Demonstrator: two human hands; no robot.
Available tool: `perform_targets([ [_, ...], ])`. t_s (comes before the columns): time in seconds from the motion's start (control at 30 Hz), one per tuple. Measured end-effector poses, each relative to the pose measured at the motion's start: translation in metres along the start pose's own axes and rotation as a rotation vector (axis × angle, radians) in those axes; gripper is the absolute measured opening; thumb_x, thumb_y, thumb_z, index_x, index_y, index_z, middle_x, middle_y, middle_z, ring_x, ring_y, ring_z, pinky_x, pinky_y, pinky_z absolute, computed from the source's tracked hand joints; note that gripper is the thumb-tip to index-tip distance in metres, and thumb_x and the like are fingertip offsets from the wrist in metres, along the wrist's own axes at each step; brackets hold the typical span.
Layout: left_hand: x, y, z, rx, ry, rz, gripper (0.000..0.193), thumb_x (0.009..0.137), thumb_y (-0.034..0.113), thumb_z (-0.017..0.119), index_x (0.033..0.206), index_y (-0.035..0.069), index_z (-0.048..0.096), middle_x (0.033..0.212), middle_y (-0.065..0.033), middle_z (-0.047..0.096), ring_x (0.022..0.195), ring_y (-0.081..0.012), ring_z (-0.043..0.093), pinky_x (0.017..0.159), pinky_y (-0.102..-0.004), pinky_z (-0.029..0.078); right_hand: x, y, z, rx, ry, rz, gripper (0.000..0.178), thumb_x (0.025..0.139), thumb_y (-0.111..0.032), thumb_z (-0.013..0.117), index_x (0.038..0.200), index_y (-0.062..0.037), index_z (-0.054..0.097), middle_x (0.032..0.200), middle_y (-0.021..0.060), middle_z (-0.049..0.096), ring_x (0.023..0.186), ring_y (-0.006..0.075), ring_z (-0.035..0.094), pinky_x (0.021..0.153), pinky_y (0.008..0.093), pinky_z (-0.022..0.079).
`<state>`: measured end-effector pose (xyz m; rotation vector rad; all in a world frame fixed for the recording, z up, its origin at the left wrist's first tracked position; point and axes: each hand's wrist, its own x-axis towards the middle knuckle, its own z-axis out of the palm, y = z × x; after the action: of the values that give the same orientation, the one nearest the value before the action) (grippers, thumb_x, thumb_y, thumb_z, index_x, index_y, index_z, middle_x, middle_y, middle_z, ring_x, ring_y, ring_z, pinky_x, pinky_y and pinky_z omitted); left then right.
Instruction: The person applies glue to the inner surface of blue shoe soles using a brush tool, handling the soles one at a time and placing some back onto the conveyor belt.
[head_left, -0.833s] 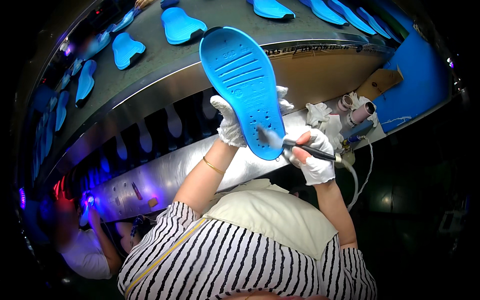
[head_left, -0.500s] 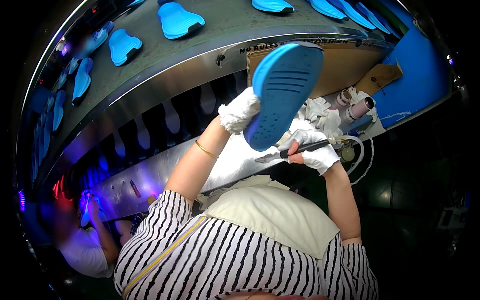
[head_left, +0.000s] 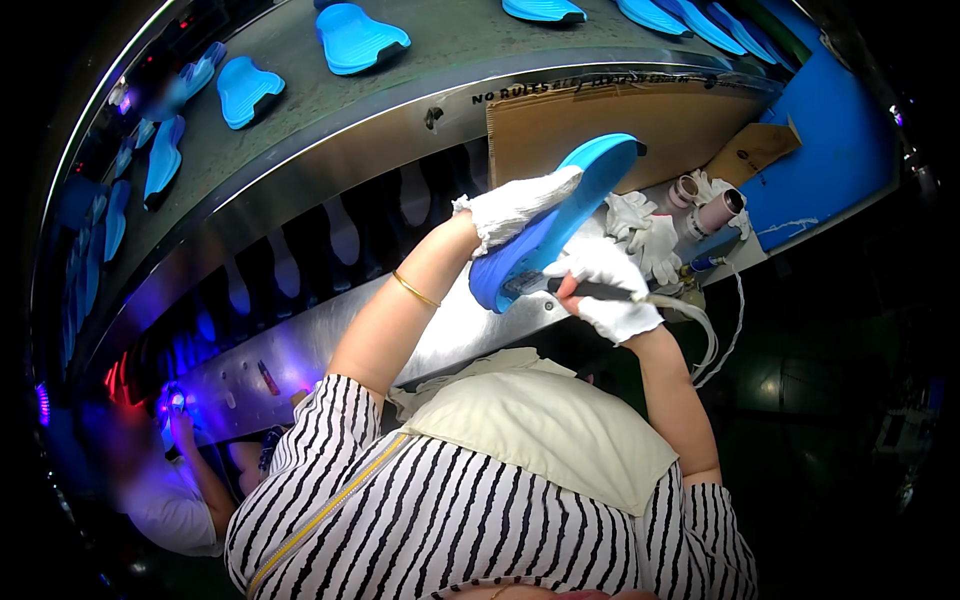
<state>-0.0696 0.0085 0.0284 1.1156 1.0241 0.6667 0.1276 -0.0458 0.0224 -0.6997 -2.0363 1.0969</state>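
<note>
I see left hand [head_left: 518, 208], gloved, fingers grasping blue insole [head_left: 577, 205]; insole tilted, just off view centre toward one o'clock. At insole's five o'clock, right hand [head_left: 612, 280] grips black-handled tool [head_left: 606, 291], tip by lower end; contact, I can't tell.

Site: I log a factory workshop | blue insoles [head_left: 362, 42] spaced along a long dark counter [head_left: 455, 45] ahead | metal bench [head_left: 335, 320], co-worker [head_left: 175, 505] farther along it at my left | loose white gloves [head_left: 655, 245] | hose-fed tool [head_left: 603, 291] in my right hand [head_left: 612, 275]
</note>
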Motion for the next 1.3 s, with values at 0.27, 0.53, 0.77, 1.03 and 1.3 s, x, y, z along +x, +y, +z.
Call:
perform_targets([
  [0.27,-0.005,0.004,0.006,-0.028,0.019,0.038,0.080,0.079,0.066,0.055,0.126,0.002,0.049,0.103,-0.0138,0.059,0.083,-0.0175,0.059,0.072,-0.0285,0.051,0.001,-0.002,-0.017,-0.074,0.077,0.035,0.012,0.062,0.003,0.066,0.068,-0.0055,0.061,0.077,0.0062,0.062,0.066,0.0180,0.060,0.061,0.0289,0.049],
  [0.53,-0.016,-0.004,-0.007,-0.427,0.097,0.483,0.077,0.084,0.066,0.043,0.132,0.006,0.038,0.118,-0.0135,0.053,0.099,-0.0213,0.057,0.082,-0.0325,0.051,-0.009,-0.016,-0.044,-0.102,0.125,-0.080,0.015,0.066,0.006,0.067,0.076,-0.0026,0.059,0.086,0.0093,0.064,0.075,0.0168,0.061,0.069,0.0289,0.048],
  [0.77,-0.009,-0.062,-0.019,-1.129,-0.374,0.176,0.080,0.086,0.064,0.040,0.134,0.000,0.038,0.128,-0.0215,0.049,0.111,-0.0325,0.054,0.096,-0.0423,0.046,-0.023,0.006,-0.019,0.186,0.500,0.106,0.022,0.074,0.007,0.069,0.091,-0.0020,0.058,0.086,0.0061,0.066,0.074,0.0086,0.062,0.067,0.0224,0.050],
  [1.03,-0.016,-0.070,0.055,-1.029,-0.293,0.214,0.063,0.090,0.051,0.047,0.129,0.002,0.044,0.118,-0.0196,0.056,0.104,-0.0305,0.059,0.087,-0.0426,0.051,0.006,0.007,-0.011,-0.090,0.685,-0.091,0.017,0.075,0.005,0.068,0.087,-0.0021,0.058,0.077,0.0043,0.063,0.067,0.0088,0.060,0.063,0.0222,0.050],
  [1.3,-0.004,-0.061,0.063,-1.096,-0.129,0.282,0.069,0.087,0.061,0.043,0.128,0.006,0.044,0.114,-0.0141,0.057,0.100,-0.0252,0.058,0.087,-0.0381,0.051,-0.005,0.001,0.005,-0.058,0.526,-0.122,0.027,0.074,0.007,0.065,0.098,-0.0026,0.057,0.079,0.0055,0.062,0.070,0.0103,0.060,0.064,0.0224,0.049],
])
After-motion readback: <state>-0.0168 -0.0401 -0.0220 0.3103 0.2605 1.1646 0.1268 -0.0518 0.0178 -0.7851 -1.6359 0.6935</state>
